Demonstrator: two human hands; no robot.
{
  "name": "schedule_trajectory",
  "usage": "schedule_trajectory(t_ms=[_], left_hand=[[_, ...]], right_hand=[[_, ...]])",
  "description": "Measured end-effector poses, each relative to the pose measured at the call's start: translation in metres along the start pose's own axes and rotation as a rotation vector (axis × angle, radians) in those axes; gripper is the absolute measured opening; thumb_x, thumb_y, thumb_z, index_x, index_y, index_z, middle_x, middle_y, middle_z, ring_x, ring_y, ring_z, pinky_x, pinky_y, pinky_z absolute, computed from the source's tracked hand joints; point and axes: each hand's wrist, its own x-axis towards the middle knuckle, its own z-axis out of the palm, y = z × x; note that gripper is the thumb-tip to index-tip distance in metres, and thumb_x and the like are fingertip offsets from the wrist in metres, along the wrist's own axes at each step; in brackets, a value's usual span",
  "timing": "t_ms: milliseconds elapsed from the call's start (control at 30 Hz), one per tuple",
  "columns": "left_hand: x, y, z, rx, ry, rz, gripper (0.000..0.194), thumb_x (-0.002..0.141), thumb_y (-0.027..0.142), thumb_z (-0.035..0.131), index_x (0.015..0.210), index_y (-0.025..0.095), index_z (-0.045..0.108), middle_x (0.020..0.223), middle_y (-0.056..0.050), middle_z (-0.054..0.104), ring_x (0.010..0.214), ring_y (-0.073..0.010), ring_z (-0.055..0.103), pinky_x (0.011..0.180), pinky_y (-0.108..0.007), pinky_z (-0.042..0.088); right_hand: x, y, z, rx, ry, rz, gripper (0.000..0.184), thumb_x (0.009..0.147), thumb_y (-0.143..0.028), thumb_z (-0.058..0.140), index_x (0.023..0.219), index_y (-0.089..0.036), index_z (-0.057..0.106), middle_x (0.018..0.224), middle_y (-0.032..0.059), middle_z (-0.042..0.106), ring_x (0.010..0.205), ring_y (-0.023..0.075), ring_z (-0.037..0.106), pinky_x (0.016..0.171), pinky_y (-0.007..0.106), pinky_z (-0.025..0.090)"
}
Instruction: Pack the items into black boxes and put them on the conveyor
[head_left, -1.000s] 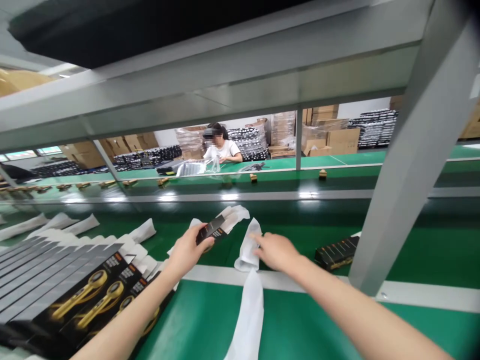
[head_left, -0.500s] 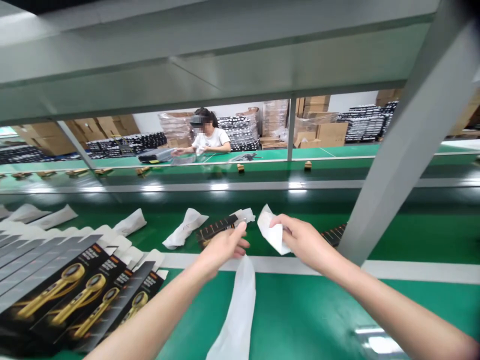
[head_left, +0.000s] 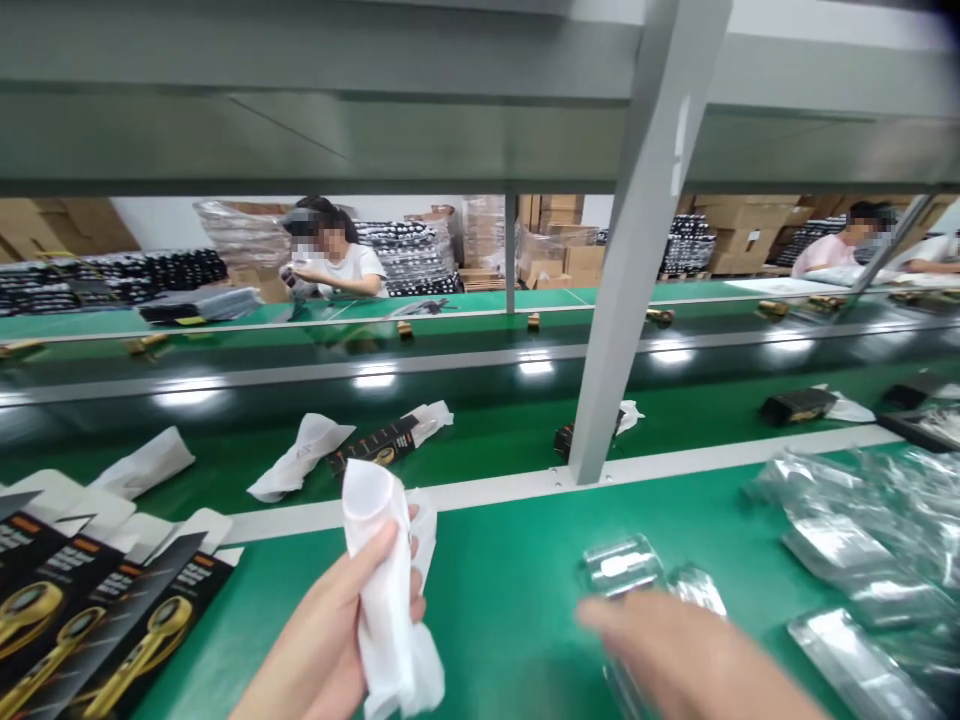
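Left grip (head_left: 330, 625) is clamped on a crumpled white wrap (head_left: 386, 590) at 7 o'clock, holding it up off the green counter (head_left: 495, 620), while the right grip (head_left: 675, 650), too blurred to call, is hovering at 5 o'clock over a clear plastic tray (head_left: 621, 565).

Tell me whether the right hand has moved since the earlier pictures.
Yes. The right hand now lies on the near side of the white strip, having been over it earlier.
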Motion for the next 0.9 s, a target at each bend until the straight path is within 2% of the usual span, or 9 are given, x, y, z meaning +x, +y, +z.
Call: schedule_trajectory(t_ms=[100, 167, 267, 367, 533, 600, 700, 800, 900], left_hand=[[-0.012, -0.014, 0.001, 0.044, -0.045, -0.064, 0.024, 0.075, 0.033, 0.07, 0.089, 0.017, 0.059, 0.06, 0.004, 0.049, 0.046, -0.0071, 0.04, 0.043, -0.021, 0.037], [-0.017, -0.027, 0.006, 0.081, -0.008, -0.077, 0.024, 0.074, 0.035, 0.07, 0.084, 0.017, 0.056, 0.056, 0.003, 0.049, 0.046, -0.0083, 0.042, 0.045, -0.021, 0.037], [-0.02, -0.044, 0.012, 0.092, 0.03, -0.073, 0.02, 0.075, 0.033, 0.067, 0.08, 0.017, 0.055, 0.053, 0.002, 0.052, 0.047, -0.0104, 0.046, 0.046, -0.021, 0.038], [-0.018, -0.053, 0.012, 0.066, 0.014, -0.064, 0.017, 0.075, 0.03, 0.065, 0.082, 0.018, 0.056, 0.053, 0.002, 0.052, 0.047, -0.0115, 0.048, 0.048, -0.022, 0.04], [-0.01, -0.058, 0.013, 0.051, 0.016, -0.033, 0.034, 0.071, 0.032, 0.07, 0.1, 0.021, 0.057, 0.064, 0.001, 0.058, 0.062, -0.0156, 0.059, 0.062, -0.026, 0.047], [-0.005, -0.062, 0.018, 0.023, 0.038, 0.036, 0.041, 0.07, 0.03, 0.07, 0.108, 0.023, 0.056, 0.079, -0.001, 0.064, 0.088, -0.0186, 0.062, 0.079, -0.026, 0.047], [0.003, -0.073, 0.029, -0.005, 0.082, 0.144, 0.05, 0.075, 0.038, 0.065, 0.121, 0.028, 0.049, 0.117, -0.003, 0.06, 0.123, -0.0189, 0.045, 0.099, -0.027, 0.037], [0.006, -0.086, 0.034, 0.053, 0.059, 0.255, 0.057, 0.078, 0.052, 0.058, 0.127, 0.026, 0.045, 0.128, -0.007, 0.054, 0.127, -0.0234, 0.042, 0.101, -0.032, 0.037], [0.007, -0.095, 0.026, 0.152, 0.038, 0.329, 0.065, 0.074, 0.052, 0.063, 0.128, 0.021, 0.043, 0.124, -0.01, 0.057, 0.121, -0.0273, 0.048, 0.097, -0.032, 0.042]], right_hand=[[0.001, 0.053, -0.004, -0.135, -0.124, 0.053, 0.019, 0.084, -0.009, 0.047, 0.081, -0.022, 0.061, 0.074, 0.0006, 0.062, 0.07, 0.0187, 0.056, 0.067, 0.033, 0.042], [0.003, 0.071, 0.002, -0.19, -0.159, 0.046, 0.021, 0.079, -0.005, 0.051, 0.066, -0.021, 0.056, 0.067, 0.0, 0.059, 0.067, 0.02, 0.053, 0.064, 0.034, 0.04], [0.004, 0.074, 0.019, -0.21, -0.155, 0.034, 0.024, 0.077, -0.001, 0.049, 0.066, -0.021, 0.054, 0.067, -0.0003, 0.056, 0.068, 0.0202, 0.051, 0.067, 0.035, 0.039], [0.003, 0.074, 0.027, -0.199, -0.146, 0.049, 0.021, 0.083, -0.007, 0.045, 0.07, -0.021, 0.053, 0.07, 0.0013, 0.055, 0.069, 0.0204, 0.05, 0.072, 0.039, 0.039], [0.009, 0.088, 0.009, -0.079, -0.164, 0.081, 0.022, 0.091, -0.026, 0.044, 0.072, -0.022, 0.054, 0.069, 0.0013, 0.056, 0.067, 0.0186, 0.052, 0.06, 0.032, 0.04], [0.018, 0.078, -0.004, -0.006, -0.122, 0.133, 0.023, 0.093, -0.031, 0.041, 0.077, -0.023, 0.055, 0.072, 0.0013, 0.056, 0.069, 0.0181, 0.053, 0.06, 0.031, 0.04], [0.038, 0.034, -0.017, 0.061, 0.008, 0.142, 0.02, 0.094, -0.028, 0.037, 0.082, -0.023, 0.052, 0.076, 0.001, 0.056, 0.069, 0.0174, 0.052, 0.062, 0.031, 0.04], [0.059, -0.022, -0.008, 0.05, 0.044, -0.051, 0.014, 0.083, -0.013, 0.048, 0.073, -0.023, 0.048, 0.07, -0.0016, 0.055, 0.062, 0.0162, 0.051, 0.057, 0.028, 0.038], [0.071, -0.057, 0.015, -0.001, 0.121, -0.102, 0.017, 0.072, -0.006, 0.055, 0.071, -0.022, 0.049, 0.063, -0.0033, 0.055, 0.057, 0.0154, 0.05, 0.057, 0.027, 0.04]])
